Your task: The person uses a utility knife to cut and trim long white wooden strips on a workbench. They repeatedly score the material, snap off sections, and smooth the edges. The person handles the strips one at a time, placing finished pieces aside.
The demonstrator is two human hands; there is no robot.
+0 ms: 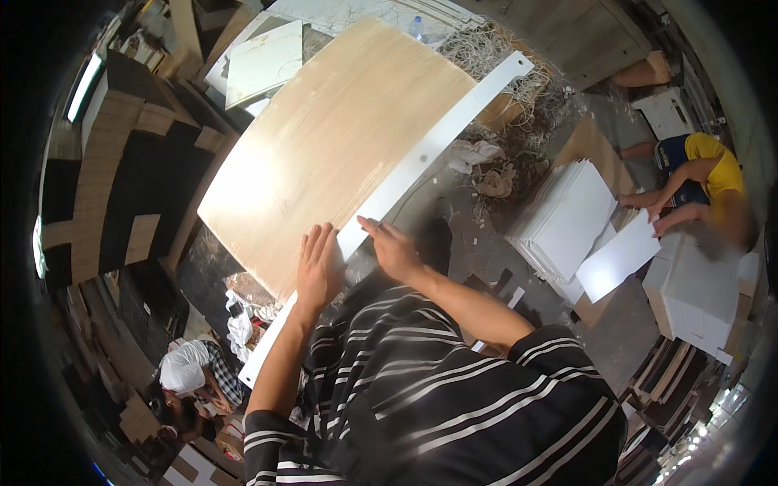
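Note:
A light wood-grain panel (340, 121) lies flat before me. Along its near edge runs a long narrow white strip (433, 146) with small holes, slanting from lower left to upper right. My left hand (318, 263) rests flat across the strip and the panel's edge, fingers stretched out. Just right of it, my right hand (395, 249) is at the strip's near edge, fingertips on its rim and the other fingers curled; its thumb is hidden.
Behind the panel lie a white board (264, 65), a plastic bottle (416, 28) and tangled shavings (494, 61). At right, a co-worker in a yellow shirt (707, 154) handles a white sheet (620, 257) beside stacked white panels (567, 206). Another person (190, 368) is at lower left.

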